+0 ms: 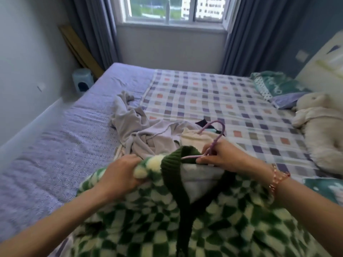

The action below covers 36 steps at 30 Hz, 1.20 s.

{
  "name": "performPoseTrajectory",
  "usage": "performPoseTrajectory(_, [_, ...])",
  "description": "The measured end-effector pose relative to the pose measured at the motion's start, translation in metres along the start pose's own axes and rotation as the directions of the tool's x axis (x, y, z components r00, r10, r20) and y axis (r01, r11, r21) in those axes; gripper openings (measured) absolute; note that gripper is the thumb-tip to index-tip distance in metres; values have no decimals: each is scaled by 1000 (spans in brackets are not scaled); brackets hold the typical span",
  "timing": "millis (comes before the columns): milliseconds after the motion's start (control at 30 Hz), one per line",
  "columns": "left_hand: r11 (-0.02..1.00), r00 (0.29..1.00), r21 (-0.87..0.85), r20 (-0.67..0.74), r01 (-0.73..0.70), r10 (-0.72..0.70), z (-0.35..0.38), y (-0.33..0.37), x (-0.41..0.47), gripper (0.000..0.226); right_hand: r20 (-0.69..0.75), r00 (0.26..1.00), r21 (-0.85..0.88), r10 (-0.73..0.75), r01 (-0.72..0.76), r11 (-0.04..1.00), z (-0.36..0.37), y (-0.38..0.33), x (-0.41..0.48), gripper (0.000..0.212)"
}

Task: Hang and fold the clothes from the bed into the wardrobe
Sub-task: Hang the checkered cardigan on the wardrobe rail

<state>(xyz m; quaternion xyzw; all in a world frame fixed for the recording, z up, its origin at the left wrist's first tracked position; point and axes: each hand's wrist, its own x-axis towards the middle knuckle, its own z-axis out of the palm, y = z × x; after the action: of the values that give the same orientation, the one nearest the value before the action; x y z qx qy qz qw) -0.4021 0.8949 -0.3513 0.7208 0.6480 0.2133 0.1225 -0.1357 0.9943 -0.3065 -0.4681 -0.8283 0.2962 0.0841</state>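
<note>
Green-and-cream checkered fleece cardigan (204, 219) is lying front-up on the near edge of the bed (55, 145), collar pointing away from me. I've got my left hand (120, 175) bunched around the left shoulder. My right hand (220, 156) is pinching the purple hanger (191, 156) at its neck, with one arm poked in under the dark green ribbed collar. Can't tell if the other arm is inside the far shoulder yet since my fingers cover it.

My worry: this fleece is thick and the hanger is skinny, so if only one shoulder is seated, it'll probably slide off when lifted. Just past it sits the rest of the pile, a grey hoodie (141, 130) and something cream (193, 138). A plush rabbit (319, 130) is off right. Wardrobe isn't in view.
</note>
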Motion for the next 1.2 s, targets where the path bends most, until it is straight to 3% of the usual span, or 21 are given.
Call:
performPoseTrajectory(100, [998,995,-69,96,-6,13,-34,35,-34,79,-40,988,-2,-148,148,989,-18,-31,-29,22])
performPoseTrajectory(233, [957,993,-273,88,102,-81,-67,80,-76,41,-91,939,73,-331,338,938,-22,-69,-69,15])
performPoseTrajectory(300, [966,994,-236,8,104,-105,-85,98,-106,24,-74,914,122,-399,406,906,-22,-88,-92,23])
performPoseTrajectory(467, [993,974,4,-193,119,-116,-150,145,-191,35,-10,822,173,-570,563,808,-52,-154,-141,22])
performPoseTrajectory(533, [982,929,56,-337,183,-154,-186,166,-235,46,22,749,217,-662,643,735,-64,-196,-152,22])
performPoseTrajectory(600, [963,894,107,-407,247,-184,-214,178,-270,43,79,702,263,-707,670,694,-71,-233,-160,18])
performPoseTrajectory(667, [922,833,164,-505,352,-228,-244,203,-327,40,162,602,293,-782,727,621,-67,-287,-182,16])
performPoseTrajectory(767, [822,689,213,-673,529,-269,-276,238,-414,32,176,451,376,-875,791,484,-46,-362,-221,23])
performPoseTrajectory(833, [758,589,189,-751,625,-298,-290,255,-453,21,186,352,454,-917,797,399,-36,-397,-240,41])
performPoseTrajectory(867, [683,512,189,-803,705,-306,-299,271,-490,19,257,276,495,-926,785,372,-25,-427,-258,50])
performPoseTrajectory(900, [623,449,187,-844,760,-294,-305,281,-514,18,367,248,496,-896,763,414,-20,-445,-273,53])
performPoseTrajectory(967, [477,295,132,-912,869,-285,-316,302,-573,15,554,122,475,-823,766,433,-3,-482,-308,41])
performPoseTrajectory(1000, [423,221,83,-932,902,-288,-318,308,-595,13,583,84,471,-808,776,420,5,-493,-321,32])
performPoseTrajectory(1033, [329,126,24,-948,944,-293,-319,327,-638,11,591,12,477,-807,801,362,26,-517,-350,27])
performPoseTrajectory(1100, [251,27,-62,-941,966,-339,-321,339,-681,14,565,-50,531,-824,786,317,49,-532,-386,25])
performPoseTrajectory(1133, [174,-48,-115,-936,978,-349,-319,363,-723,18,565,-144,586,-812,763,272,69,-555,-427,24])
performPoseTrajectory(1200, [43,-144,-174,-913,984,-382,-317,389,-775,23,558,-228,674,-798,685,275,92,-573,-483,18])
